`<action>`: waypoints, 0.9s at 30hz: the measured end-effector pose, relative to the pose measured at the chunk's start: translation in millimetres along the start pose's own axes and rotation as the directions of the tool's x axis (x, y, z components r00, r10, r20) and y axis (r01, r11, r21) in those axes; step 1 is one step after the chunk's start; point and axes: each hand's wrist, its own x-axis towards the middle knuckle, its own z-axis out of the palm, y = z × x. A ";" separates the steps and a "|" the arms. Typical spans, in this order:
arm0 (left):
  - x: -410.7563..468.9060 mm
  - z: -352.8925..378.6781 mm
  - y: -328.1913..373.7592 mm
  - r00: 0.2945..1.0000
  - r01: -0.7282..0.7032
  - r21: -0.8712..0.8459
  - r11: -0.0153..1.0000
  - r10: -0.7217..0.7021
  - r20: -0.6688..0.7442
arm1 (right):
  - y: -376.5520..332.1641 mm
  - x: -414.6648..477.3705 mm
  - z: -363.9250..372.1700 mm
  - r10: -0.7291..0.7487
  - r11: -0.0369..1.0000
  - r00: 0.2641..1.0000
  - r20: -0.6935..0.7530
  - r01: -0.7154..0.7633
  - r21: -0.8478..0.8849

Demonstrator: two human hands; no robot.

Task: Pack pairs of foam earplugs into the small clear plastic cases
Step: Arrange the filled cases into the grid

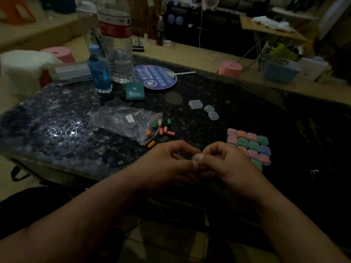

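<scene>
Dim room; dark speckled counter [237, 103] cluttered with bottles. Left hand [169, 164] and right hand [226, 162] fingers pinch one clear case [193, 158] together.

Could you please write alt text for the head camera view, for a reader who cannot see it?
Two hands, left hand and right hand, pinch a small clear case together over a dark table. Filled cases sit in rows at right; loose earplugs spill from a plastic bag ahead.
</scene>
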 end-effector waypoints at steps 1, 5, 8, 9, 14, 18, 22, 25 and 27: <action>0.5 0.1 -0.3 1.000 0.007 -0.015 1.000 -0.007 0.001 | 0.9 -0.1 0.3 -0.003 1.000 1.000 -0.002 0.003 -0.002; 1.6 0.6 -1.9 0.999 0.034 -0.051 0.998 -0.034 0.012 | 3.0 0.4 2.4 0.003 1.000 1.000 -0.007 -0.003 -0.023; 2.2 0.5 -2.8 0.999 0.052 -0.064 0.997 -0.052 0.011 | 2.5 -0.5 1.8 0.010 0.999 1.000 0.005 -0.010 -0.035; 2.8 0.3 -3.1 0.998 0.058 -0.066 0.996 -0.057 0.011 | 3.0 -0.2 1.3 0.016 0.999 1.000 0.011 -0.016 -0.034; 2.6 1.4 -6.3 0.997 0.083 -0.071 0.994 -0.083 0.010 | 3.7 -1.3 2.8 0.035 0.998 0.999 0.016 -0.034 -0.048; 1.5 0.0 -6.2 0.992 0.127 -0.132 0.983 -0.127 0.005 | 8.8 -2.6 4.4 0.064 0.998 0.998 -0.009 -0.064 -0.027; 5.3 -2.5 -5.0 0.989 0.131 -0.230 0.964 -0.144 -0.040 | 8.5 2.9 2.6 0.097 0.994 0.995 -0.025 -0.095 0.049; 8.0 -1.4 -8.1 0.985 0.115 -0.341 0.933 -0.152 -0.085 | 6.2 5.6 5.3 0.070 0.996 0.993 -0.092 -0.074 -0.041; 8.9 -0.7 -11.0 0.981 0.107 -0.350 0.931 -0.155 -0.113 | 5.6 5.5 7.7 0.015 0.983 0.991 -0.136 -0.039 -0.177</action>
